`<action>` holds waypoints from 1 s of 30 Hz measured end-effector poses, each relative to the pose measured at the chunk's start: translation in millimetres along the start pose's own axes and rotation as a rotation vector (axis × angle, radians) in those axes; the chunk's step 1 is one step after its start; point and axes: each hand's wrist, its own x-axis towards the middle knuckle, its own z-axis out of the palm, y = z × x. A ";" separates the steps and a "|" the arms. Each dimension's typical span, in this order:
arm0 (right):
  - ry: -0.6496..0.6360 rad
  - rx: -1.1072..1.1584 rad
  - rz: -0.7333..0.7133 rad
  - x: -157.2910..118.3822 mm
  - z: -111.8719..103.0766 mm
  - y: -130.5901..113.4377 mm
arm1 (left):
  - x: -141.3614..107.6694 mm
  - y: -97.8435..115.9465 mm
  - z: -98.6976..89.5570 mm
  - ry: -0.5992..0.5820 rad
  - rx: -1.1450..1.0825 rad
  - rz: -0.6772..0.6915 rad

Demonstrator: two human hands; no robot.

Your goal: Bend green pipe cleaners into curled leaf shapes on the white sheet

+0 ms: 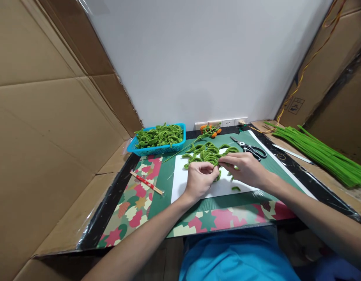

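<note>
Both hands meet over a white sheet (180,183) in the middle of the table. My left hand (200,177) is closed in a pinch on a short green fuzzy stem piece (216,164). From the right, my right hand (241,167) pinches at the same piece, its fingertips close to the left ones. Just beyond the hands lies a pile of curved green fuzzy pieces (205,150). One small green bit (236,188) rests on the sheet below my right hand. Parts of the pile are hidden behind the fingers.
A blue basket (157,150) of green pieces stands at the back left. Orange flowers (211,130) lie near the wall, black-handled scissors (250,149) right of the pile. Wrapped chopsticks (147,182) are at left, long green stems (321,154) at right. Cardboard walls (52,117) flank the table.
</note>
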 end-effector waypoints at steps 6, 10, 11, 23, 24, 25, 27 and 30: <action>-0.086 0.012 0.100 -24.5 -24.3 -18.2 | -11.1 0.7 2.6 -0.141 0.206 0.152; -0.030 0.124 0.215 -45.7 -24.3 -25.2 | -16.2 -2.2 5.3 -0.262 0.371 0.322; 0.012 0.138 0.233 -50.3 -21.8 -25.9 | -16.9 -3.1 5.7 -0.290 0.394 0.346; 0.109 0.178 0.434 -65.9 -12.3 -36.4 | -14.4 -17.0 6.1 -0.362 0.518 0.365; 0.107 0.183 0.446 -66.3 -11.6 -36.1 | -14.2 -16.4 6.5 -0.366 0.526 0.370; 0.103 0.191 0.456 -67.0 -10.4 -35.6 | -13.9 -15.3 6.9 -0.373 0.531 0.372; 0.097 0.208 0.468 -69.2 -7.5 -34.6 | -13.4 -12.4 7.4 -0.389 0.526 0.361; 0.078 0.209 0.488 -73.1 -3.2 -34.5 | -12.7 -9.1 7.3 -0.407 0.508 0.340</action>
